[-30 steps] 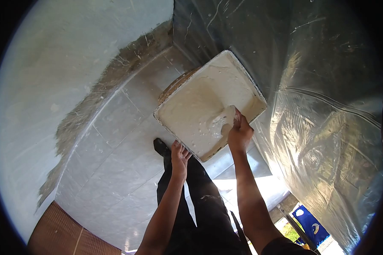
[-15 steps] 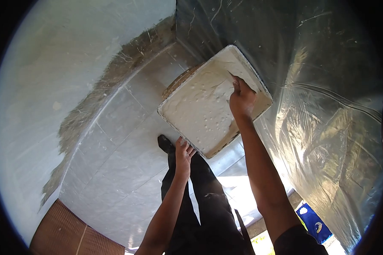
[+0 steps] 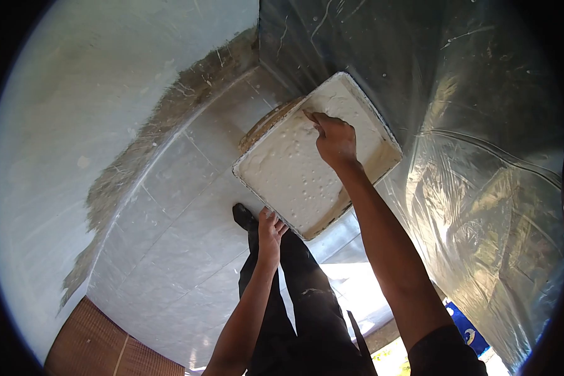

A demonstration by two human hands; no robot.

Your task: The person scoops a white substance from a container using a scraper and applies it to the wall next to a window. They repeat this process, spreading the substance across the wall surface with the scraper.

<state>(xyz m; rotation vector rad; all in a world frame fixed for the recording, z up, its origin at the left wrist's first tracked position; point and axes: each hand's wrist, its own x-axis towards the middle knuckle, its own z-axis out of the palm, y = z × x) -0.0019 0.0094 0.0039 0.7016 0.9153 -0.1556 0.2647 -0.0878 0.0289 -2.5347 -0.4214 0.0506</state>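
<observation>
A square-rimmed tub (image 3: pixel 391 139) full of thick, off-white plaster-like paste (image 3: pixel 288 166) stands in front of me, tilted in view. My left hand (image 3: pixel 270 233) is closed on its near left rim, fingers under the edge. Over the paste, my right hand (image 3: pixel 337 139) is closed round a thin, flat tool (image 3: pixel 309 115). Only the tip of that tool shows, near the tub's far left side; its exact kind is hidden by my fingers. Small pits and bubbles mark the paste, and dried smears cover the rim.
A pale wall (image 3: pixel 75 125) with a dark rough band along its foot curves on the left. Wrinkled plastic sheeting (image 3: pixel 470 207) hangs on the right. Below are grey floor tiles (image 3: pixel 175 207), my dark shoe (image 3: pixel 243 216) and trousers. A brown ribbed panel (image 3: pixel 100 341) is at lower left.
My right hand has moved left across the paste with the tool, toward the tub's far left rim. My left hand keeps its hold on the near rim.
</observation>
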